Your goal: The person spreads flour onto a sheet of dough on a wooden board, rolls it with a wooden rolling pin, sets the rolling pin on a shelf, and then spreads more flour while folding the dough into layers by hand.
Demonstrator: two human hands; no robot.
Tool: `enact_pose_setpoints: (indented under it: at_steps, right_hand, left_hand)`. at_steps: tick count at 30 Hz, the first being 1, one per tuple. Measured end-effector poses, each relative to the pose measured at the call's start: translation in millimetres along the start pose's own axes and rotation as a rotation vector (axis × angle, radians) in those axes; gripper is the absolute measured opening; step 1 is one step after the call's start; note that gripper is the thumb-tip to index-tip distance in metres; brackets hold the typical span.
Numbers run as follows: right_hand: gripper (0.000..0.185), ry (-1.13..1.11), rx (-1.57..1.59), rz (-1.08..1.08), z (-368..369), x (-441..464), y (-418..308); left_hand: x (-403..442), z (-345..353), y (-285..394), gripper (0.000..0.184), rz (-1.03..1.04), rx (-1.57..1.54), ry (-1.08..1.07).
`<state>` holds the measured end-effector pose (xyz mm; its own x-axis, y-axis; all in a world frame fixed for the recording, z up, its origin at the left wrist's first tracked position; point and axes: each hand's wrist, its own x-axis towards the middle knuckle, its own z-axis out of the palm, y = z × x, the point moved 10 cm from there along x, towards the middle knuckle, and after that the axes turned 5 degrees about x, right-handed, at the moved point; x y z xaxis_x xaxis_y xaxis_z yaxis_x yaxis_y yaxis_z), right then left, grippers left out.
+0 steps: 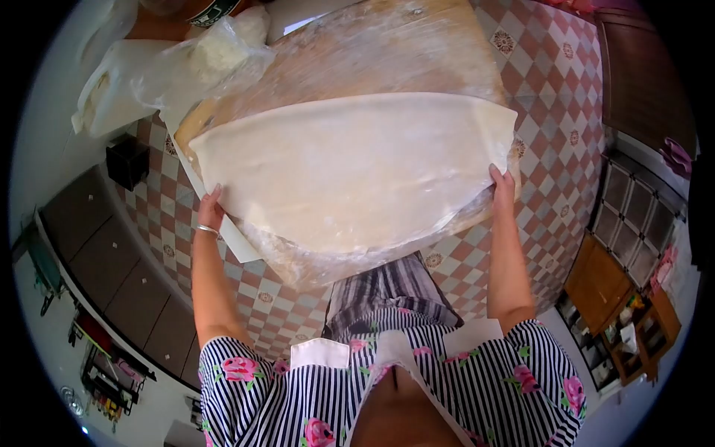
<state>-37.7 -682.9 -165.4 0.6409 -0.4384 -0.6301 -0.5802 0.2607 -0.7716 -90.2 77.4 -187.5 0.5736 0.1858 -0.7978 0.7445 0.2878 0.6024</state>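
A wide, pale sheet of dough (357,167) lies on a floured wooden board (387,56), its upper edge nearly straight and its lower edge curved. At the sheet's left edge, my left hand (211,208) has its fingers closed on the dough; a bracelet circles the wrist. My right hand (503,185) pinches the dough's right edge, thumb on top. The fingertips under the sheet are hidden on both sides. Loose flour whitens the board below the curved edge.
Clear plastic bags with flour (223,56) stand at the board's upper left. A white strip (240,240) sticks out under the board's left side. A black box (127,162) is on the tiled floor at left. Wooden furniture (598,277) stands at right.
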Motion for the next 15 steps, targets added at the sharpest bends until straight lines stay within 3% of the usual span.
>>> enact_pose_setpoints:
  at_steps: [2, 5, 9, 11, 13, 14, 15]
  right_hand:
    - [0.038, 0.037, -0.051, 0.060, -2.3, -9.7, 7.6]
    - [0.040, -0.034, -0.435, 0.129, 10.7, -26.2, 13.9]
    - [0.043, -0.107, -0.455, 0.214, 0.8, -27.0, 51.8]
    - [0.044, -0.134, -0.397, 0.199, 19.7, -50.9, 54.2]
    - [0.045, -0.082, -0.369, 0.186, 25.8, -63.8, 54.0]
    - [0.046, -0.057, -0.340, 0.174, 24.8, -67.9, 61.1]
    - [0.046, -0.034, -0.310, 0.164, 23.1, -68.5, 65.8]
  left_hand:
    - [-10.4, 3.3, -21.3, 0.022, 0.002, -0.075, 0.000]
    - [-29.8, 13.4, -63.7, 0.021, -0.015, -0.156, 0.094]
    - [-55.0, 44.1, -141.1, 0.024, -0.082, -0.432, 0.002]
    - [-61.8, 55.5, -201.9, 0.027, -0.229, -0.366, -0.045]
    - [-89.9, 100.5, -173.4, 0.028, -0.140, -0.158, 0.267]
    - [-95.9, 115.2, -157.2, 0.035, 0.038, -0.228, 0.300]
    - [-95.4, 114.4, -155.8, 0.037, 0.031, -0.223, 0.308]
